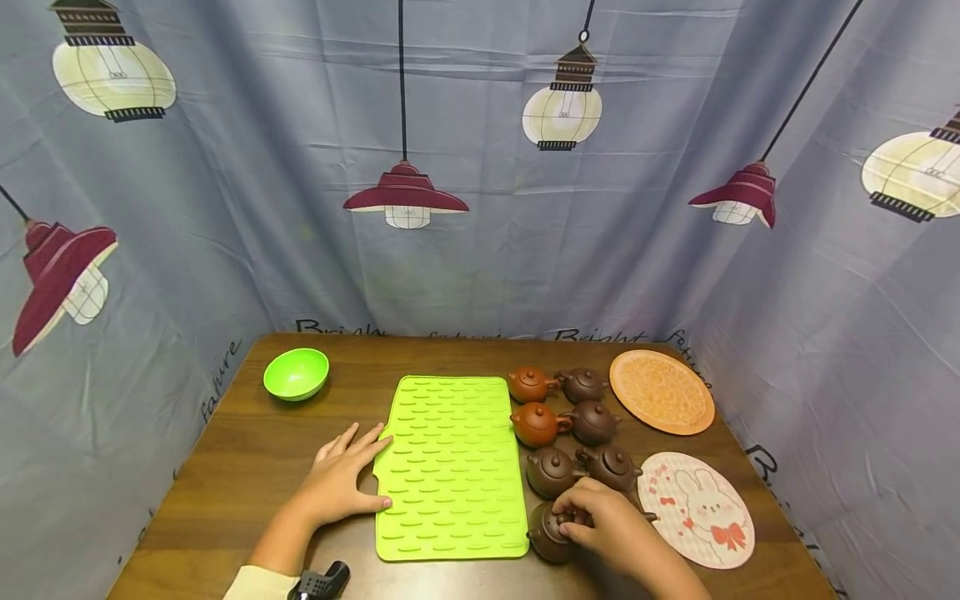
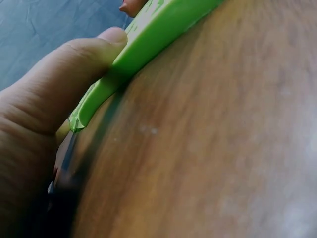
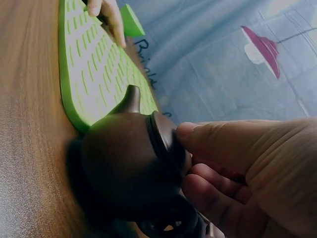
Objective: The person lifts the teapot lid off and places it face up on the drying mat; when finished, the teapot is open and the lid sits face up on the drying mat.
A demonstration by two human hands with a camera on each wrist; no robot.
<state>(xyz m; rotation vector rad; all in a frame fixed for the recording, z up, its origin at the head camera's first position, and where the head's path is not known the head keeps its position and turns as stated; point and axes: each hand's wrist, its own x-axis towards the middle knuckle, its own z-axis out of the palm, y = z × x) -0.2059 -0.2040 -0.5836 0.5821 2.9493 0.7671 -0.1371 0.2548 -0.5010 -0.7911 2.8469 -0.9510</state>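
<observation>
A lime-green silicone mat with rows of raised ridges lies mid-table. My left hand is spread at its left edge, thumb and fingertips touching the rim. At the mat's near right corner stands a dark brown teapot, its spout toward the mat. My right hand pinches that teapot's lid at the top between thumb and fingers; the lid sits on the pot, and its knob is hidden. Behind it stand more dark teapots and two orange-brown teapots.
A green bowl stands at the far left. To the right lie an orange round placemat and a pink rabbit-print placemat. The wooden table backs onto a lamp-print curtain.
</observation>
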